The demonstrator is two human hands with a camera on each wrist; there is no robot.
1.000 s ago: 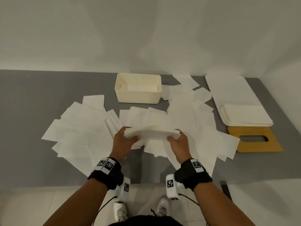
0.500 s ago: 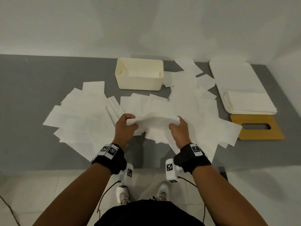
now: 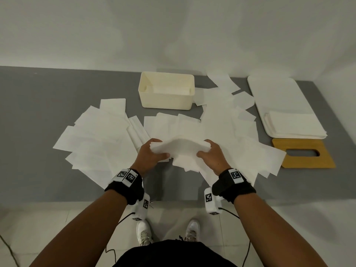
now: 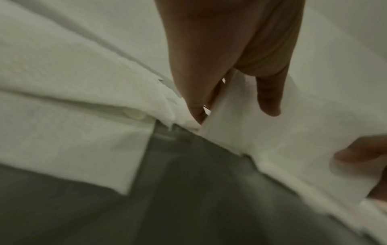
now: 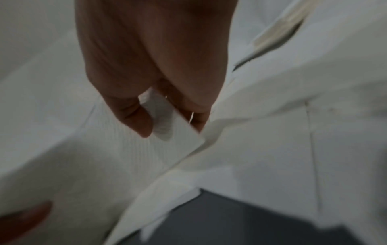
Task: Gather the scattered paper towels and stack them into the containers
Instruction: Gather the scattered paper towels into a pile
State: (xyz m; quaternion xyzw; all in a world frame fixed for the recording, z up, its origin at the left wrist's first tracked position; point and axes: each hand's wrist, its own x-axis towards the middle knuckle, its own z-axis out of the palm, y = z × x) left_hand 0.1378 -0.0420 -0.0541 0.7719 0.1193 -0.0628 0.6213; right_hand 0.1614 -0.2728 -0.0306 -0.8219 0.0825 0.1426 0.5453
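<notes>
A small stack of white paper towels hangs just above the grey mat, bowed upward in the middle. My left hand grips its left end and my right hand grips its right end, thumbs on top. The left wrist view shows my left hand pinching the stack; the right wrist view shows my right hand pinching the stack. Many loose towels lie scattered around. A cream box with towels inside stands at the back centre. A white tray at the right carries a neat towel pile.
A wooden lid with a slot lies on the mat in front of the tray. The grey mat ends near my feet, where pale floor tiles begin. A wall rises behind the box. Bare mat shows at the far left.
Both hands keep holding the towel stack and have shifted slightly; the stack stays arched between them. The head camera has moved, so the scene sits a little differently in view.
</notes>
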